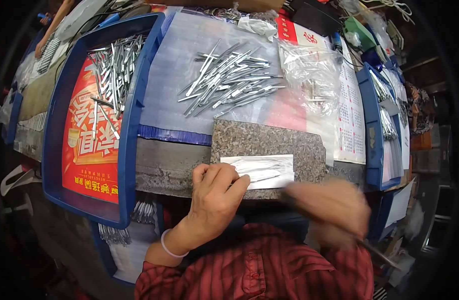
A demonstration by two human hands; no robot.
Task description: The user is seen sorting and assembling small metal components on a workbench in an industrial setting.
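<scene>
My left hand point(212, 200) has its fingers pinched at the left part of a white paper sheet point(259, 161). A thin metal piece point(263, 178) runs out from its fingertips across the paper, which lies on a speckled stone slab point(269, 137). To the right of the slab's front edge, my right hand point(339, 207) is smeared by motion. It is closed round a tool whose thin rod-like handle point(382, 256) sticks out at the lower right; the blur hides what kind of tool it is. A loose heap of slender silvery metal pieces point(232, 80) lies beyond the slab.
At the left stands a blue tray point(127, 165) with more metal pieces point(117, 70) on red printed paper. Clear plastic bags point(312, 75) lie right of the heap. A blue bin point(369, 125) holds bundles at the right. Below the left tray sits another bin with bundled pieces point(144, 212).
</scene>
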